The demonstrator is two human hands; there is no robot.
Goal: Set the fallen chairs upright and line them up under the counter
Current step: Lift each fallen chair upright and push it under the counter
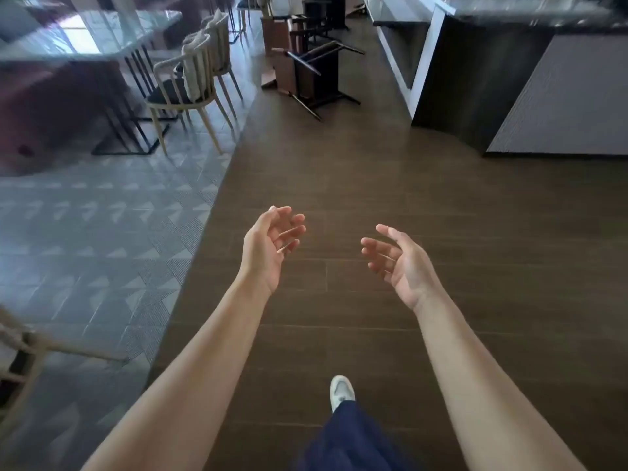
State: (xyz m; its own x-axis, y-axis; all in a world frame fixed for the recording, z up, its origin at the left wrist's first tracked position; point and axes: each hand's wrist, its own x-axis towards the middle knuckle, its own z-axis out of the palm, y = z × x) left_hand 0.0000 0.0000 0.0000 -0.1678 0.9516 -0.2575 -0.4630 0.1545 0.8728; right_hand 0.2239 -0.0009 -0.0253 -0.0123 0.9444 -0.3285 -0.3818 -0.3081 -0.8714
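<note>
A dark high chair (314,78) with a brown seat lies on its side on the wooden floor, far ahead and left of the counter (482,79). Behind it a second fallen chair (289,30) lies the same way, and a third dark chair (323,10) stands further back. My left hand (272,246) and my right hand (399,263) are stretched out in front of me, palms facing each other, fingers relaxed and holding nothing. Both hands are well short of the nearest fallen chair.
A dining table (78,39) with two beige wooden chairs (190,90) stands on the grey tiled area at the left. Part of another beige chair (20,362) shows at the lower left. My foot in a white shoe (341,390) is on the brown floor.
</note>
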